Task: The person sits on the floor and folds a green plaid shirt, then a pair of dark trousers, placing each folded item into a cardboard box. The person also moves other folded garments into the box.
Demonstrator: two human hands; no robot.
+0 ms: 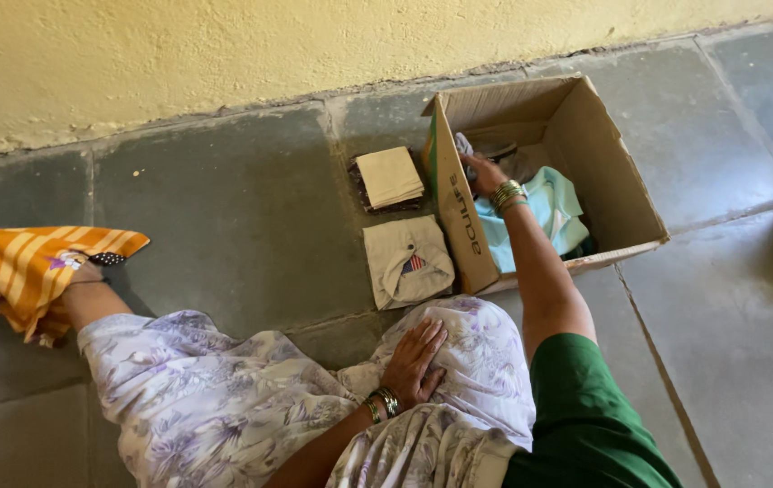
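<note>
Right hand (484, 172), fingers closed on grey garment (466, 145) inside cardboard box (459, 212); left hand (415, 361) spread on knee; risk: garment snagging the box flap.

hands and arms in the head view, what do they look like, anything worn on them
Both arms are bare from the wrist up. The right hand has a stack of metal bangles, gold and greenish, at the wrist, and a dark green short sleeve covers the upper arm. The left hand wears similar gold and dark bangles at its wrist. No rings can be made out.
</note>
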